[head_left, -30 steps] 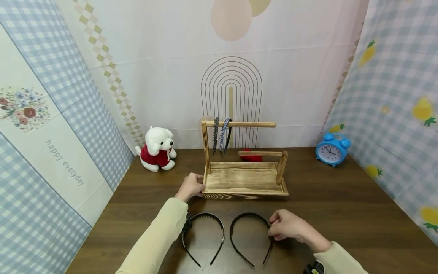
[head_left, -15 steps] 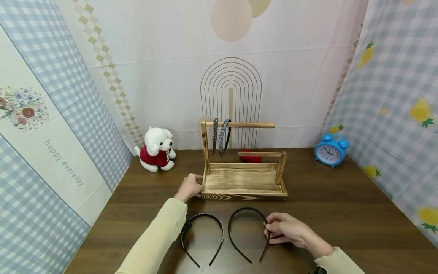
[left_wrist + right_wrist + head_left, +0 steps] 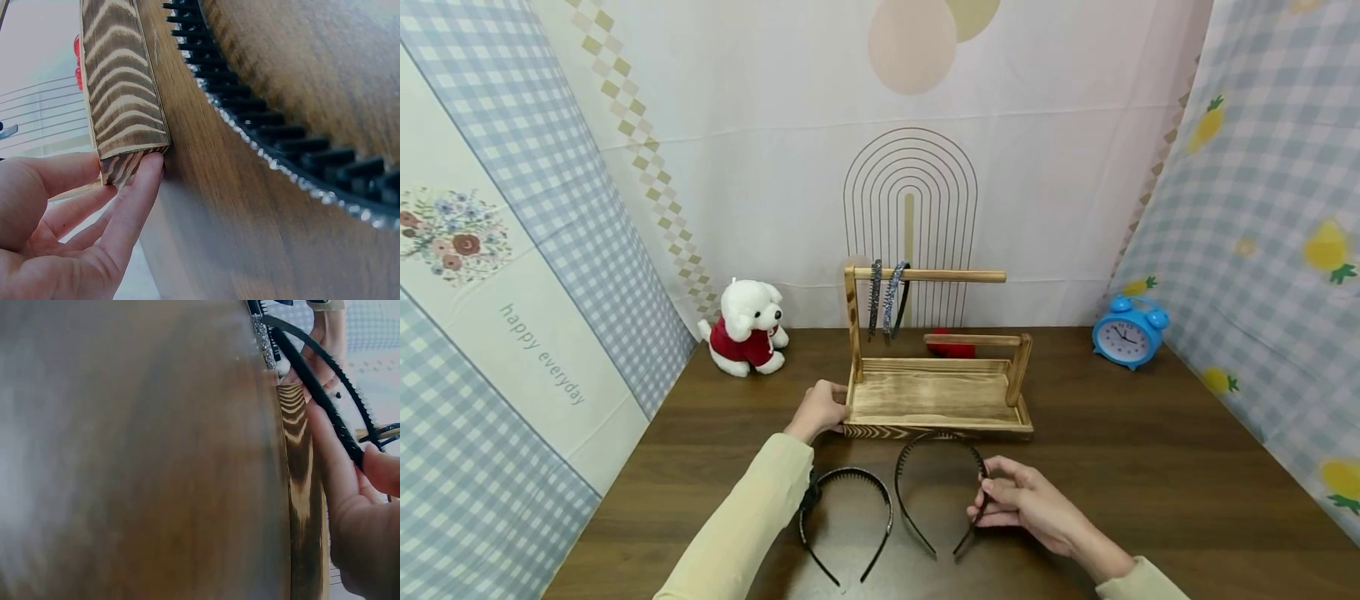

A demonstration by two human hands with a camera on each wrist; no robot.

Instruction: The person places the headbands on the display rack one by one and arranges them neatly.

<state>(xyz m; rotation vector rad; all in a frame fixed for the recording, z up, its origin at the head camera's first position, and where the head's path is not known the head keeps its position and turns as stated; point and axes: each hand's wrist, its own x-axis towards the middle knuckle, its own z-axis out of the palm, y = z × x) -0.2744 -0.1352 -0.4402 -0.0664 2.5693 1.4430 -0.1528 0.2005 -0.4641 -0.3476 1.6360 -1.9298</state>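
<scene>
My right hand (image 3: 1026,504) pinches one side of a black toothed headband (image 3: 901,479), raised off the table in front of the wooden headband stand (image 3: 936,432). In the right wrist view, thumb and fingers grip the dark band (image 3: 319,394). My left hand (image 3: 817,410) holds the left end of the stand; the left wrist view has its fingers about the tray's corner (image 3: 128,165). A second headband (image 3: 887,500), black with a glittery edge, lies on the table beside my left sleeve. Two glittery headbands (image 3: 875,296) hang from the stand's upper bar (image 3: 958,275).
A white plush dog (image 3: 748,325) in red sits at the back left. At the back right stands a blue alarm clock (image 3: 1129,333). Something red (image 3: 955,348) lies behind the stand's lower bar (image 3: 973,339). Patterned cloth (image 3: 760,167) surrounds the table.
My right hand has taken hold of the right-hand headband and lifted it off the table, toward the stand. My left hand stays at the stand's left end.
</scene>
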